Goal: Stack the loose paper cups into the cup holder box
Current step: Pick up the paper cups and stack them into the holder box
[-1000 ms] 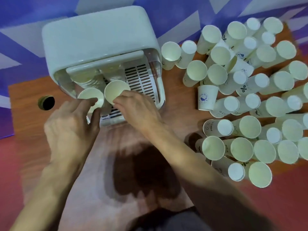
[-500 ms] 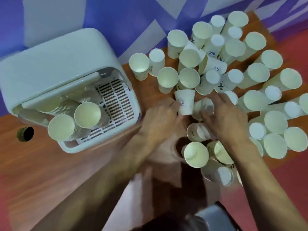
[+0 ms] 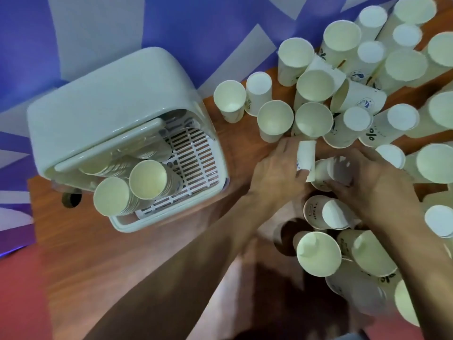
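Right of the cup holder box, among loose cups on the worktop — left hand, nearer the box, pinches one cup; right hand curls round another cup lying sideways. The box's stacks, mouths toward the person, lie leftward of both hands.

Indoor tabletop setup, room type unclear: wooden table under cup holder box, purple-grey patterned backdrop behind it.
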The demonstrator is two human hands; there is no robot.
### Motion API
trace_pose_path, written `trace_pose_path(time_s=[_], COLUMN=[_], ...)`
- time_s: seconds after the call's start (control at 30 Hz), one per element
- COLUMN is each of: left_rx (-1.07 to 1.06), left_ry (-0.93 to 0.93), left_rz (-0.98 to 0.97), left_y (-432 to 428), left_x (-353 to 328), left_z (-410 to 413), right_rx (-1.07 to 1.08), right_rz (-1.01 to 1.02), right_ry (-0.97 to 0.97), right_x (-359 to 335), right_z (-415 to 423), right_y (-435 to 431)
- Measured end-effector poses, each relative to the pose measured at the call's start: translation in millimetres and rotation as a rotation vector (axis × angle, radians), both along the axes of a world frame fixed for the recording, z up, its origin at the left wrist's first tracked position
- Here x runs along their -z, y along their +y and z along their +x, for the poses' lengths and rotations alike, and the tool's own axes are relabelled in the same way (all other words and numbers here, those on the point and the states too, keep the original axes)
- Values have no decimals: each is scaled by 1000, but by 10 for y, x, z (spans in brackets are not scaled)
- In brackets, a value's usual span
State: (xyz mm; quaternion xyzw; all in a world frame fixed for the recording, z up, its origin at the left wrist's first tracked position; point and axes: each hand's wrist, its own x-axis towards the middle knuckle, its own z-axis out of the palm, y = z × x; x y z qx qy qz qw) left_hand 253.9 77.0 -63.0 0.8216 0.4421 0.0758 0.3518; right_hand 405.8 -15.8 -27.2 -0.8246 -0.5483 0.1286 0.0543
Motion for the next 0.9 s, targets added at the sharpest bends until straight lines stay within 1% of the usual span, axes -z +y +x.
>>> trace_pose_path(time_s=[0.1, 0.23, 0.37, 0.43, 0.53, 0.6, 0.67, 0.73, 0.77, 0.83, 0.87, 0.9], left_rx=[-27, -40, -117, -164, -290, -351, -372, -372, -360, -351, -353, -359], left_ry=[10, 19, 16, 18, 28, 38, 40, 35, 38, 76, 104, 133], left_rz=[-27, -4, -27, -4, 35, 42, 74, 104, 118, 108, 97, 94], left_y=[27, -4, -122, -216, -448, -671, -903, -1087, -1156, -1241, -1259, -1270], left_x=[0, -104, -278, -389, -572, -673, -688, -602, -526, -367, -293, -236], left_z=[-64, -270, -628, -892, -1406, -1770, -2102, -2374, -2488, -2657, -2720, -2776], right_rx=[-12, -79, -107, -135, -126, -107, -110, -113, -111, -150, -183, -207], right_rz=[-39, -31, 32, 86, 160, 107, 50, 0, -69, -254, -298, -286], right_ry=[38, 4, 36, 61, 178, 262, 297, 352, 378, 346, 292, 244], right_x=[-4, -64, -168, -230, -317, -330, -268, -152, -94, 29, 65, 87], right_z=[-38, -225, -495, -681, -1029, -1291, -1565, -1823, -1939, -2116, -2178, -2224], right_y=[26, 52, 73, 75, 29, -57, -201, -336, -380, -447, -462, -461])
